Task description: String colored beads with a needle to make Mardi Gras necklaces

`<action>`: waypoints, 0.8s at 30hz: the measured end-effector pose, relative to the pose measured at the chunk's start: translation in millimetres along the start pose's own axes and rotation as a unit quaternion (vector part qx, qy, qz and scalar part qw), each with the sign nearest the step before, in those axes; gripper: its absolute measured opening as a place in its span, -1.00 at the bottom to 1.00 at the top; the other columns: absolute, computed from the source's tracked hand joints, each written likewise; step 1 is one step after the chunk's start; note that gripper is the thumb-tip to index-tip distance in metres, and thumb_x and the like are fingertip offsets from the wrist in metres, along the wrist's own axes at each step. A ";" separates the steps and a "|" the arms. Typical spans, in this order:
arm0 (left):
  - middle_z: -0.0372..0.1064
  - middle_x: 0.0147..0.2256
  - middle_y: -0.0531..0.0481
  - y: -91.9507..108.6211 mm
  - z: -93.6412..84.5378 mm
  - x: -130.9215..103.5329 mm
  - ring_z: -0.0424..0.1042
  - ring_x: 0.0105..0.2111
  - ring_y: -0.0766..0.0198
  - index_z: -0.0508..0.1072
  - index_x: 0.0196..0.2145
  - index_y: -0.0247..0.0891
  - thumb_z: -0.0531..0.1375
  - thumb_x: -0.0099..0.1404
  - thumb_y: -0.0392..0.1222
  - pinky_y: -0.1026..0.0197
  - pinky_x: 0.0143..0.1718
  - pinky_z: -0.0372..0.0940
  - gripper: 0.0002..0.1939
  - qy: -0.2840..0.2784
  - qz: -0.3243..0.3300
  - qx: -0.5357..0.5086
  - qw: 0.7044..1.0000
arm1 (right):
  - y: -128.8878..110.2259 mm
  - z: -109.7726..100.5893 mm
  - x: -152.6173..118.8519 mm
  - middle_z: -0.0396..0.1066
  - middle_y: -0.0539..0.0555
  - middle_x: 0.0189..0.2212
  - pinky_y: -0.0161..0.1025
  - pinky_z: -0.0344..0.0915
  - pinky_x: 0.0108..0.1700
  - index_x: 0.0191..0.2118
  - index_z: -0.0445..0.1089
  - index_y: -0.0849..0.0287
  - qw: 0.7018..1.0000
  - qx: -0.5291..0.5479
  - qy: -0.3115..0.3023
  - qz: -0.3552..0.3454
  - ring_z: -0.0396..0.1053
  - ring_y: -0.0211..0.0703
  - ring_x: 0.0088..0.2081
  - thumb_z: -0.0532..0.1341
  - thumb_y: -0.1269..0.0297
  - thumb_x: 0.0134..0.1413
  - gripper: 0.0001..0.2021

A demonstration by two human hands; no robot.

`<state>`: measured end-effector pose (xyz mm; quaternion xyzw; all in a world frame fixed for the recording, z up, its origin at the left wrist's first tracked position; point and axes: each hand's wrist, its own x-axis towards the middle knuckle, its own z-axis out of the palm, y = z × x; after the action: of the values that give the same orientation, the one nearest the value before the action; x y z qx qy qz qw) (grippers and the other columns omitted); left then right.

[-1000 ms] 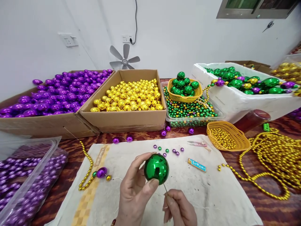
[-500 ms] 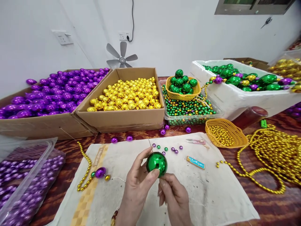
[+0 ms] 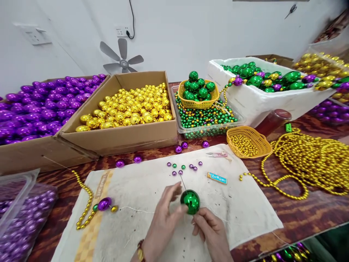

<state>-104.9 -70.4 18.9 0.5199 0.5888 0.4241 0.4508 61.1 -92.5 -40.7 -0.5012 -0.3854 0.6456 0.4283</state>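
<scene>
A shiny green ball point(image 3: 190, 202) sits above the cloth between my hands, with a thin needle point(image 3: 183, 183) sticking up out of its top. Beneath the ball, my right hand point(image 3: 211, 229) is closed in a pinch around what looks like the needle's lower part; the fingers hide it. My left hand point(image 3: 166, 218) is at the ball's left side, fingers apart, its blurred thumb at the ball's edge. A white thread point(image 3: 136, 209) runs left along the cloth to a gold bead point(image 3: 114, 208), a large purple bead point(image 3: 105, 203) and a gold bead chain point(image 3: 88, 196).
Small purple and green beads point(image 3: 180, 172), a blue lighter-like piece point(image 3: 217, 178) and thread snips point(image 3: 216, 154) lie on the white cloth point(image 3: 131, 233). Behind stand a box of gold balls point(image 3: 128, 136), a yellow basket point(image 3: 248, 142) and a foam box point(image 3: 245, 94). Gold chains point(image 3: 313, 160) are heaped right.
The view has swung right. My left fingers have come away from the green ball, while my right hand keeps its pinch below it.
</scene>
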 end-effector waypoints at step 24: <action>0.47 -0.21 -0.09 16.6 -22.1 45.2 0.51 -0.19 0.16 0.50 -0.08 -0.26 0.26 0.26 -0.18 0.04 -0.02 0.34 -0.73 -0.001 -0.129 -0.423 0.897 | -21.4 -14.2 -12.8 0.33 0.00 -0.59 -0.35 0.20 -0.51 -0.45 0.45 0.23 0.996 -0.060 -0.049 -0.040 0.30 -0.27 -0.59 0.21 0.05 0.14 -0.67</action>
<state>-124.9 -24.4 36.1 0.2001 0.4149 0.5707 0.6799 80.2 -96.3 -19.6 -0.4779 -0.4641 0.6275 0.4030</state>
